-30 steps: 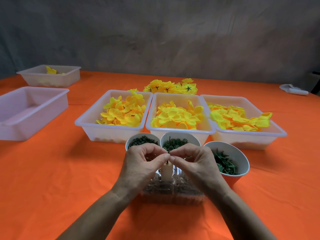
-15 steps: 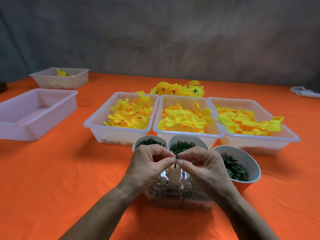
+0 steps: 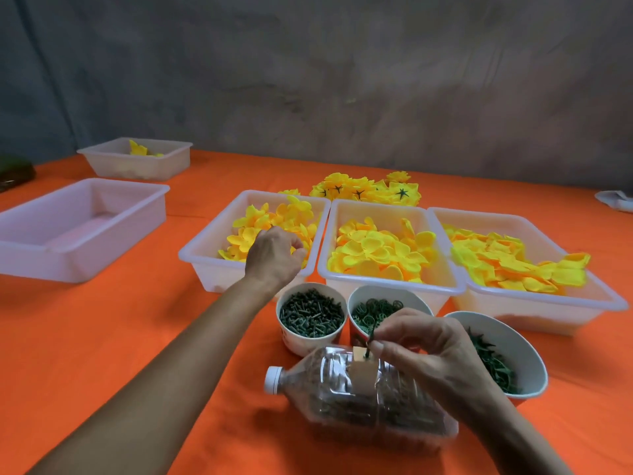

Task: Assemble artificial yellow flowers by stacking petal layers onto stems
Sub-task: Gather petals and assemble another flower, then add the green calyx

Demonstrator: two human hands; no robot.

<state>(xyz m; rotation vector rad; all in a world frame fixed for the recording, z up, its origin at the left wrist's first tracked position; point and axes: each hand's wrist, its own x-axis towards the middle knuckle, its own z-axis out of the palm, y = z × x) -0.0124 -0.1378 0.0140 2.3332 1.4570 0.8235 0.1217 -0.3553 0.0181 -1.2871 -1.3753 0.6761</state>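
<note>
Left hand [image 3: 274,257] reached into the leftmost of 3 petal bins [image 3: 219,265], mid-tabletop, fingers curled over the petals [image 3: 263,228]; couldn't tell if it gripped any. Right hand [image 3: 428,347], nr the front edge, pinched a green stem [image 3: 369,342] above a plastic bottle [image 3: 359,392] lying on its side.

Orange table [image 3: 102,337]. On it: five white bins [image 3: 219,269], three cups [image 3: 301,344], bottle [image 3: 359,399] on its side, pile of yellow flowers [image 3: 370,190], white object [image 3: 616,200] far right, dark object [image 3: 13,173] far left.
</note>
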